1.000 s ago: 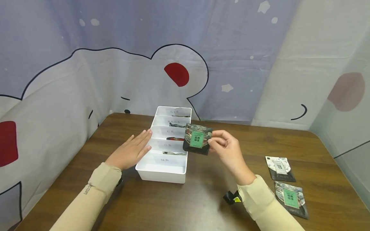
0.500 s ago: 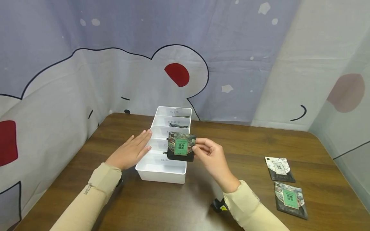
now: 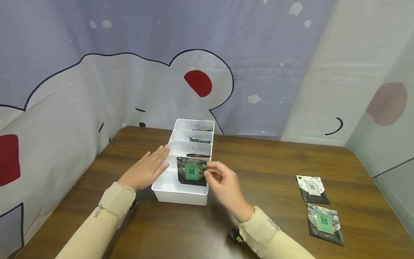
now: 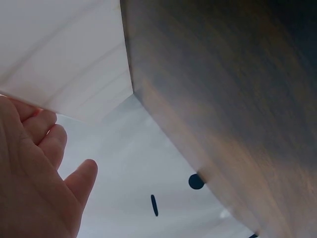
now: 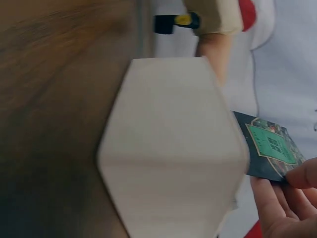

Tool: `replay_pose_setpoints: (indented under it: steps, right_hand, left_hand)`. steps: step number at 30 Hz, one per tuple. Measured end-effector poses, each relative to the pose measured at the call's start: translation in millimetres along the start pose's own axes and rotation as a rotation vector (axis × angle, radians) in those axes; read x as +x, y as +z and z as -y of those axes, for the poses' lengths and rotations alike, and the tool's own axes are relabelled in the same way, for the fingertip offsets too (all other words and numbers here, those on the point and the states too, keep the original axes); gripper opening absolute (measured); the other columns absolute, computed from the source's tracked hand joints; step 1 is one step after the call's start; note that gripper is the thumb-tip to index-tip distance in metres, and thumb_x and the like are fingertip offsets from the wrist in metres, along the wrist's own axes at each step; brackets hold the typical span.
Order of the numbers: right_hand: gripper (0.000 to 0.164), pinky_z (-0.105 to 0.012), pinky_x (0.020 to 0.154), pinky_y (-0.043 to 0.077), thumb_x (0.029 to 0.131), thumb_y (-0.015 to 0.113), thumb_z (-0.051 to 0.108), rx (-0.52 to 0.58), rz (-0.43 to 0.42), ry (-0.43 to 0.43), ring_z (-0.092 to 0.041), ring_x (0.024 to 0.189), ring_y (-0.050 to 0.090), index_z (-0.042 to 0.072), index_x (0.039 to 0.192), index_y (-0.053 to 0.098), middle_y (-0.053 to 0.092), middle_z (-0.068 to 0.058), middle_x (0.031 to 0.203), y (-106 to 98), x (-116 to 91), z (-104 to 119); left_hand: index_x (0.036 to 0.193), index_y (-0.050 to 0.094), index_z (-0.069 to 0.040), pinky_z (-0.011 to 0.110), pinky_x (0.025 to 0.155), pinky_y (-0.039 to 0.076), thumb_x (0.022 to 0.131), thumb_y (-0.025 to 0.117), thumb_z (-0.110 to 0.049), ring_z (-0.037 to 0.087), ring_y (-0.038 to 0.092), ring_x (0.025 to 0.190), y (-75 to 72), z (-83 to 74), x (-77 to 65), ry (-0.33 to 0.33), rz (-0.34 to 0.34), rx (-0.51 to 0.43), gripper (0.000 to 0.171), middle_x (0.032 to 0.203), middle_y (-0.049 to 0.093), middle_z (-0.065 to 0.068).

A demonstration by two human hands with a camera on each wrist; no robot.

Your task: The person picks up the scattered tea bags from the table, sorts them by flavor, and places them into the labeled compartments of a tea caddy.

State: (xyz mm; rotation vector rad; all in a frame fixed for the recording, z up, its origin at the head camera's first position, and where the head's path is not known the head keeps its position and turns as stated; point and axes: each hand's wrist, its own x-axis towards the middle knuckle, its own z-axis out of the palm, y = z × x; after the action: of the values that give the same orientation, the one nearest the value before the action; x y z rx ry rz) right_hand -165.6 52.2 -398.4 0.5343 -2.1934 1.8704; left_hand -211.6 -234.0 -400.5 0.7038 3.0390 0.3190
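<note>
My right hand [image 3: 226, 185] pinches the right edge of a dark tea packet [image 3: 192, 172] with a green label, thumb in front and fingers behind. The packet stands upright over the nearest compartment of a white divided box [image 3: 181, 198], hiding part of the dividers behind it. In the right wrist view the same packet [image 5: 270, 144] juts past the box's side. My left hand [image 3: 145, 171] rests its straight fingers along the box's left rim. From the left wrist view, its fingertips [image 4: 47, 121] touch the rim from outside.
On the table's right lie a white-and-black packet [image 3: 312, 189] and, nearer, another green-labelled packet [image 3: 325, 223]. A red packet [image 3: 198, 155] and dark packets [image 3: 199, 140] stand in compartments farther back. A patterned curtain [image 3: 258, 72] hangs behind the wooden table [image 3: 258, 158].
My right hand has carried the green-labelled packet left and toward me, from beside the box to over its nearest compartment. The left hand has stayed put on the rim.
</note>
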Motion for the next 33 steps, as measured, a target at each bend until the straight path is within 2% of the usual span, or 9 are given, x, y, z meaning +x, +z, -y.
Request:
replay_pose_setpoints:
  steps: [5,13,17,22,27,33]
  right_hand:
    - [0.016,-0.026,0.073,0.061,0.09,0.068,-0.008,-0.092,0.003,-0.082,-0.024,0.084,0.074,-0.004,0.105,0.071,0.075,-0.013,0.093,3,-8,-8]
    - [0.017,-0.029,0.072,0.062,0.082,0.072,-0.013,-0.201,0.035,-0.366,-0.02,0.077,0.073,-0.001,0.095,0.072,0.075,-0.009,0.091,-3,-14,-18]
    - [0.02,-0.028,0.068,0.06,0.08,0.071,-0.012,-0.247,0.052,-0.45,-0.016,0.074,0.069,0.002,0.094,0.073,0.074,-0.006,0.088,-6,-16,-21]
    - [0.021,-0.031,0.064,0.059,0.08,0.071,-0.012,-0.255,0.108,-0.501,-0.014,0.075,0.065,0.004,0.094,0.072,0.072,-0.003,0.088,-8,-19,-24]
    - [0.024,-0.028,0.065,0.059,0.078,0.07,-0.014,-0.263,0.119,-0.537,-0.016,0.078,0.063,0.006,0.093,0.073,0.072,-0.001,0.088,-10,-20,-27]
    - [0.023,-0.025,0.069,0.058,0.079,0.069,-0.011,-0.27,0.153,-0.513,-0.012,0.079,0.062,0.007,0.093,0.073,0.072,0.0,0.089,-14,-20,-25]
  left_hand:
    - [0.162,0.018,-0.004,0.056,0.123,0.016,0.11,0.031,-0.043,0.032,0.017,0.154,-0.4,0.1,0.0,0.002,-0.004,-0.012,0.065,0.169,0.016,0.011]
    - [0.162,0.016,-0.005,0.055,0.124,0.014,0.111,0.03,-0.043,0.031,0.015,0.155,-2.1,-0.3,-0.5,-0.001,0.005,-0.014,0.065,0.169,0.015,0.01]
    - [0.162,0.016,-0.005,0.056,0.124,0.014,0.111,0.03,-0.043,0.031,0.015,0.155,-1.4,0.3,-0.5,-0.001,0.006,-0.026,0.066,0.169,0.015,0.01]
    - [0.162,0.016,-0.005,0.056,0.123,0.015,0.111,0.029,-0.044,0.031,0.015,0.155,1.5,2.2,-0.1,0.001,0.004,-0.028,0.066,0.169,0.015,0.01]
    - [0.162,0.015,-0.006,0.055,0.124,0.014,0.111,0.028,-0.045,0.031,0.015,0.155,2.3,3.1,0.9,-0.002,0.01,-0.026,0.066,0.169,0.014,0.01]
    - [0.162,0.017,-0.003,0.057,0.123,0.016,0.111,0.03,-0.042,0.033,0.017,0.154,0.0,1.7,0.1,0.011,-0.006,-0.032,0.065,0.169,0.016,0.012]
